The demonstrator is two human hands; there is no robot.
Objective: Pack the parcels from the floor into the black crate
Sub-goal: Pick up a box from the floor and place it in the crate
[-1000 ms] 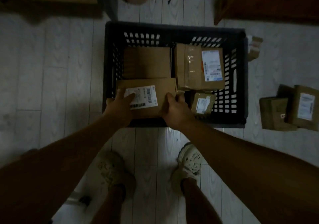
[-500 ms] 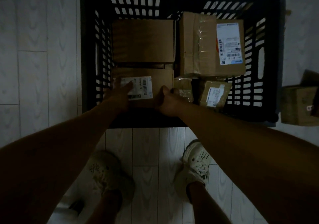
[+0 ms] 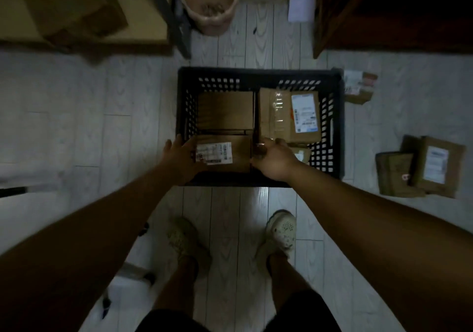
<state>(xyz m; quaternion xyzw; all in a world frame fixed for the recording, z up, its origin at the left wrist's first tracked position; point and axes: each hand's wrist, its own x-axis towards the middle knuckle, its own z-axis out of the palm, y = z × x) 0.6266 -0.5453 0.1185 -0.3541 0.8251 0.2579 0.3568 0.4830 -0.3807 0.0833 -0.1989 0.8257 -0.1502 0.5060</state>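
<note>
Four parcels sit in the black crate (image 3: 256, 72): plain box (image 3: 225, 110) in its far left quarter; labelled box (image 3: 230, 163) in its near left quarter, just in front of the plain box; large taped parcel (image 3: 289, 115) in its far right quarter; small parcel (image 3: 303, 154) in its near right corner, partly hidden. Left hand (image 3: 183, 157): fingers straight and spread at the labelled box's left end, gripping nothing. Right hand (image 3: 273, 161): fingers curled at that box's right end; whether they grip it cannot be told. On the floor outside the crate: dark floor parcel (image 3: 395, 173) and labelled floor parcel (image 3: 435, 166), touching, well to its right; corner floor parcel (image 3: 358, 86) just off its far right corner. Pink bucket (image 3: 210, 1) beyond its far side
</note>
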